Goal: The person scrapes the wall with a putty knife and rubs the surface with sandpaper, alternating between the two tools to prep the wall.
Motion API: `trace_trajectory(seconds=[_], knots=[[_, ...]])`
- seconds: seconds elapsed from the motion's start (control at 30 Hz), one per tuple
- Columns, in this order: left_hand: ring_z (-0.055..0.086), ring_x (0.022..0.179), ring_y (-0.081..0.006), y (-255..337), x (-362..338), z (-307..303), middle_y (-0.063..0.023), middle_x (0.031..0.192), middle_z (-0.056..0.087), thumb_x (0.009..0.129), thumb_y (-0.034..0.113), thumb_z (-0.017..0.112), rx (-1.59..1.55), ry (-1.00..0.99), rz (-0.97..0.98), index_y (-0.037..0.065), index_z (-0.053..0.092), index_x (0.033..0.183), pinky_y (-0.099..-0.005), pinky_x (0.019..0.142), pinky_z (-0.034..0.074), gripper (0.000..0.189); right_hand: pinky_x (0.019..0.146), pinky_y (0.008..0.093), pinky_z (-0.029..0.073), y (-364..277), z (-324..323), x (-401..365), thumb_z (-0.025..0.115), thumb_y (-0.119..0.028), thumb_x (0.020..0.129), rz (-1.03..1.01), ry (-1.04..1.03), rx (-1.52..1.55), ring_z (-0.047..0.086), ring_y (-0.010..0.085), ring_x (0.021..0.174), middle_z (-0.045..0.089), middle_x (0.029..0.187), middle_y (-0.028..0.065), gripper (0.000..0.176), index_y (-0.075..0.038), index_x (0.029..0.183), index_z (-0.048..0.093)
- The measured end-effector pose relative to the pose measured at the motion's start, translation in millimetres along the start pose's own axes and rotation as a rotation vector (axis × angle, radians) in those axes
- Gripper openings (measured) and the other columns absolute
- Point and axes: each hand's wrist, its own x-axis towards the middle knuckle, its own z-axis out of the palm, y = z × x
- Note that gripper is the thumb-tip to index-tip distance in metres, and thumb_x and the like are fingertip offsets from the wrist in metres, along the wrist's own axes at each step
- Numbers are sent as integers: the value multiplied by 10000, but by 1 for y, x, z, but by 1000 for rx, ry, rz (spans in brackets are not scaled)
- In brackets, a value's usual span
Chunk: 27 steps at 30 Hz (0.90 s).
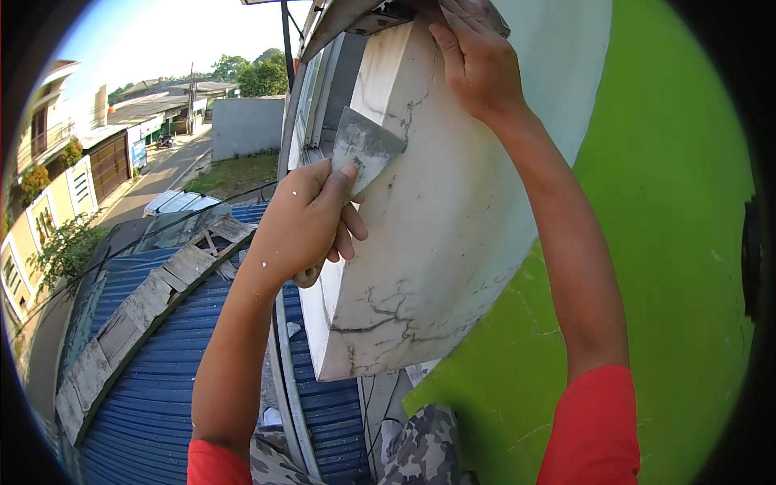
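My left hand [311,214] is closed around a putty knife [368,145], its flat metal blade pointing up and smeared with pale residue. The blade lies against or just in front of the white wall ledge [436,210]; contact is hard to judge. Dark cracks [388,315] run through the ledge's lower part, and finer ones show near the blade. White specks dot my left hand and forearm. At the top of the view, my right hand [481,69] grips the grey edge of an overhang [499,18], with its fingertips partly cut off by the frame.
Below left spreads a blue corrugated roof [170,372] with a row of worn grey boards [153,291]. A metal rail [287,380] runs beside my camouflage-clad legs [424,444]. A green wall [647,267] fills the right. A window frame [311,97] stands behind the ledge.
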Motion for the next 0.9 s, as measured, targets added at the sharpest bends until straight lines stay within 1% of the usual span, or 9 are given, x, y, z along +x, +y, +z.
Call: trace_trajectory(seconds=[0.23, 0.33, 0.4, 0.5, 0.6, 0.63, 0.7, 0.8, 0.9], knots=[[490, 369, -105, -81, -38, -21, -110, 639, 655, 1118, 365, 437, -229, 54, -118, 30, 595, 969, -226, 344, 360, 399, 1170, 430, 390, -28, 10, -16, 548, -216, 1041, 382, -53, -25, 496, 388, 1398, 594, 1439, 216, 435, -4, 1419, 580], [473, 366, -107, -131, -63, -32, -114, 634, 646, 1116, 367, 437, -341, 161, -201, 32, 600, 970, -221, 350, 358, 400, 1192, 502, 362, -142, 31, -118, 583, -89, 973, 134, 38, 184, 539, 354, 1379, 638, 1418, 121, 374, -27, 1333, 658], [475, 371, -108, -167, -85, -39, -112, 637, 645, 1116, 367, 434, -387, 252, -282, 31, 601, 972, -217, 357, 362, 401, 1228, 449, 342, -199, 9, -202, 565, -124, 942, -46, -438, 236, 477, 289, 1459, 574, 1515, 79, 456, -48, 1383, 652], [494, 392, -112, -215, -119, -41, -102, 646, 638, 1119, 367, 419, -353, 319, -397, 9, 602, 984, -238, 369, 379, 424, 1217, 439, 361, -172, -4, -211, 539, -126, 952, -258, -602, 262, 492, 280, 1449, 586, 1504, 62, 456, -74, 1390, 655], [485, 397, -113, -241, -138, -33, -105, 655, 642, 1117, 365, 417, -310, 278, -544, 18, 582, 986, -245, 382, 373, 406, 1199, 466, 373, -99, 16, -146, 555, -134, 1013, 34, -48, -14, 475, 360, 1445, 570, 1512, 112, 400, -24, 1389, 633], [487, 402, -115, -252, -143, -28, -105, 656, 642, 1115, 360, 422, -310, 237, -561, 15, 585, 989, -252, 388, 379, 402, 1166, 462, 408, -98, 13, -134, 534, -177, 1047, 438, -65, 147, 491, 379, 1420, 581, 1485, 154, 391, 6, 1382, 623], [493, 409, -121, -265, -149, -18, -106, 655, 640, 1115, 372, 411, -304, 194, -584, 6, 591, 989, -263, 396, 392, 426, 1159, 461, 411, -106, 24, -142, 487, -197, 1087, 671, -75, 231, 494, 385, 1418, 603, 1453, 189, 389, 28, 1375, 622], [502, 423, -135, -276, -154, -5, -105, 653, 631, 1120, 414, 356, -319, 177, -617, -13, 599, 974, -279, 410, 412, 513, 1226, 483, 306, -208, 19, -205, 512, -205, 1026, 77, -353, 184, 464, 316, 1468, 577, 1514, 94, 406, -25, 1357, 664], [517, 441, -161, -313, -174, 4, -113, 648, 616, 1118, 495, 249, -376, 190, -667, -30, 609, 947, -305, 427, 433, 659, 1152, 403, 411, -226, 1, -245, 515, -148, 951, -338, -666, 332, 503, 223, 1446, 604, 1493, 51, 417, -67, 1315, 701]])
